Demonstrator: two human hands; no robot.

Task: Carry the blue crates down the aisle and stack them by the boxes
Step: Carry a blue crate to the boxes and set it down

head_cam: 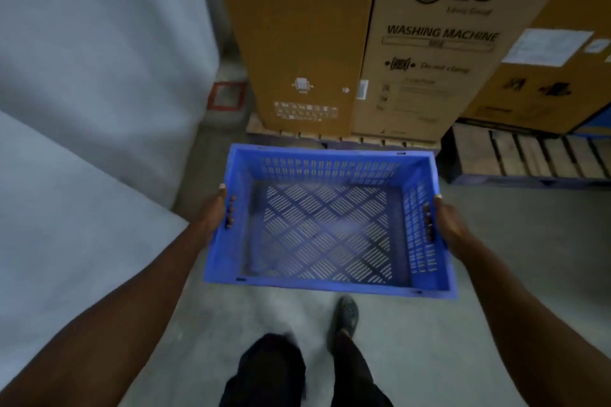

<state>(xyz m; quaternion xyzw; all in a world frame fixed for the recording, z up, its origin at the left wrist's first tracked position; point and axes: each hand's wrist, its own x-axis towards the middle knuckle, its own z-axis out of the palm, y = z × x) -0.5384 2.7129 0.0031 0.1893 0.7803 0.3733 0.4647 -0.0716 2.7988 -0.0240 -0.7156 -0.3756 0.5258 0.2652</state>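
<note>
I hold one empty blue plastic crate (325, 284) level in front of me, above the concrete floor. Its walls are slotted and its bottom has a diamond grid of slits. My left hand (216, 211) grips the left short wall, fingers poking through the handle slot. My right hand (446, 228) grips the right short wall the same way. Just beyond the crate's far rim stand tall brown cardboard boxes (426, 43) marked as washing machines.
The boxes rest on wooden pallets (515, 155) with blue edges. A large white wrapped bulk (82, 109) fills the left side. A red square marking (227, 96) lies on the floor near the wall. My feet (345, 311) stand on grey concrete below the crate.
</note>
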